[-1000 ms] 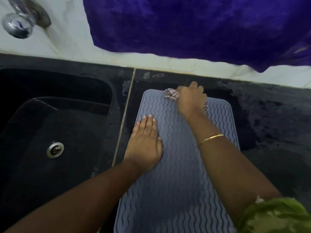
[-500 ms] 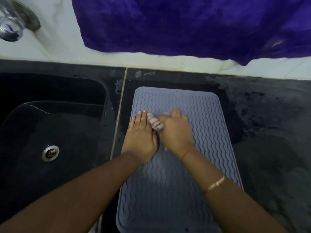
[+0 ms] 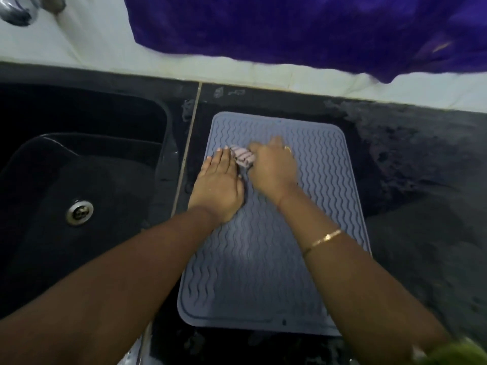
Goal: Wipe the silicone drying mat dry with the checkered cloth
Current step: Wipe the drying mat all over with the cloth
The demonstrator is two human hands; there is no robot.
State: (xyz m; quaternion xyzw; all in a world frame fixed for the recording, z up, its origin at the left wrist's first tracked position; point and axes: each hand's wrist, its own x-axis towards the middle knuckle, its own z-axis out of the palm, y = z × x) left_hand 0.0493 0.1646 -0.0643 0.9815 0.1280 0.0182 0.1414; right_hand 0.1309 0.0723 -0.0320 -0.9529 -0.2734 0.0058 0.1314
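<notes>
The grey silicone drying mat (image 3: 253,272) lies flat on the black counter (image 3: 411,212), in the middle of the frame, its long side running away from the viewer. The checkered cloth (image 3: 243,157) sits bunched on the mat's upper half; it is blurred, so its check reads more as pale pink with dark bars.

To the left, the black sink (image 3: 110,143) shows a metal drain (image 3: 79,212) in its floor.

A second ago the cloth and the right hand were at the mat's far edge; now both are drawn back to the upper middle, just beside the left fingertips. The left hand has barely shifted.

The right hand (image 3: 274,172) lies knuckles-up over the cloth, fingers curled round the bundle and pressing it to the mat, a gold bracelet (image 3: 325,237) on the forearm. The left hand (image 3: 218,185) rests palm-down on the mat's left edge, fingers straight and together, holding nothing.

A purple fabric (image 3: 290,30) hangs across the top, and a tap (image 3: 18,11) shows at upper left.
</notes>
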